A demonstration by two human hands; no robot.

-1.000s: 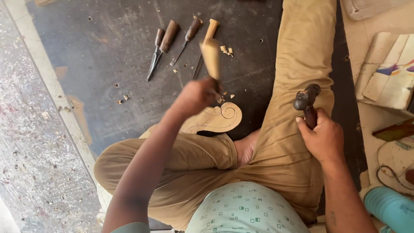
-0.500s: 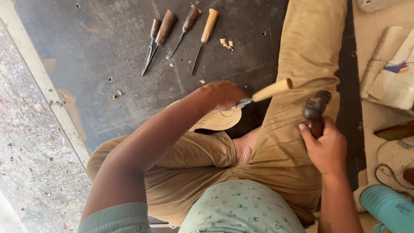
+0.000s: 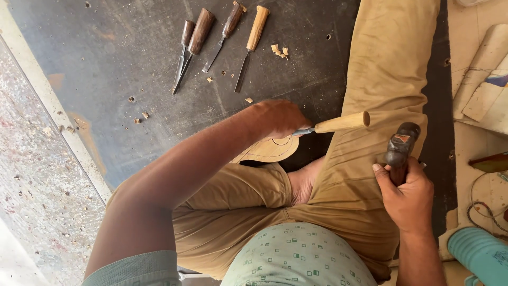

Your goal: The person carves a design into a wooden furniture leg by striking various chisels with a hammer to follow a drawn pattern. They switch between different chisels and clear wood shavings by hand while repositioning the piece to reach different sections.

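Swung down from upright a second ago, the chisel (image 3: 338,123) now lies nearly level, its tip on the carved scroll (image 3: 270,150) resting against the person's thigh. Left hand (image 3: 280,117) is clamped around the chisel's blade end; right hand (image 3: 407,193), well right of the scroll, grips the mallet (image 3: 400,144), head raised. Four spare chisels (image 3: 219,37) lie beyond the scroll.

A dark, scuffed work board (image 3: 132,58) covers the floor from 12 o'clock toward the centre, pocked with small holes and strewn with pale wood chips (image 3: 279,50). At 9 o'clock a pale strip (image 3: 58,132) edges it, and beyond lies speckled terrazzo floor (image 3: 32,212) dusted with shavings. At 3 o'clock sits light, sunlit flooring (image 3: 476,137) with flat pale offcuts (image 3: 484,69). A teal ribbed object (image 3: 479,254) shows at 4 o'clock.
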